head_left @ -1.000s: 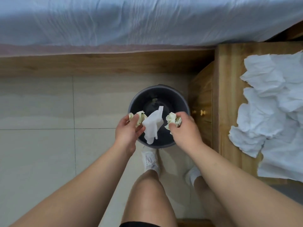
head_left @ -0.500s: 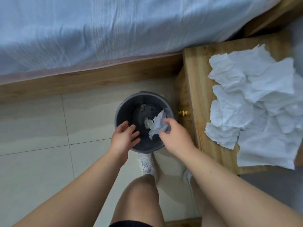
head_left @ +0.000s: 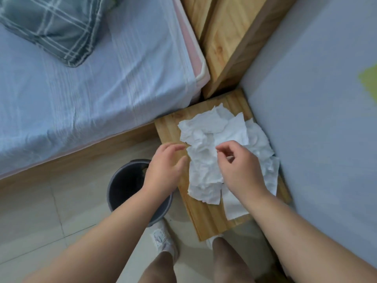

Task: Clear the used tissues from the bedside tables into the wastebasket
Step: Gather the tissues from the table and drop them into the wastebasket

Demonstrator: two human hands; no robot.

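Note:
Several crumpled white tissues (head_left: 206, 139) lie heaped on the wooden bedside table (head_left: 169, 127). My left hand (head_left: 163, 170) hovers at the table's left edge with fingers spread and nothing in it, its fingertips close to the heap. My right hand (head_left: 240, 166) is over the middle of the heap, fingers curled and apart, holding nothing that I can see. The dark grey wastebasket (head_left: 120, 188) stands on the floor just left of the table, partly hidden under my left wrist and forearm.
A bed with a pale blue sheet (head_left: 81, 94) and a checked pillow (head_left: 53, 27) fills the upper left. A wooden headboard (head_left: 226, 41) rises behind the table. A grey wall (head_left: 318, 119) runs along the right. My legs and white shoes (head_left: 163, 240) stand on the tiled floor.
Both hands let go of the tissues into the wastebasket and moved up and right to the heap on the table. The view swung from the basket to the table.

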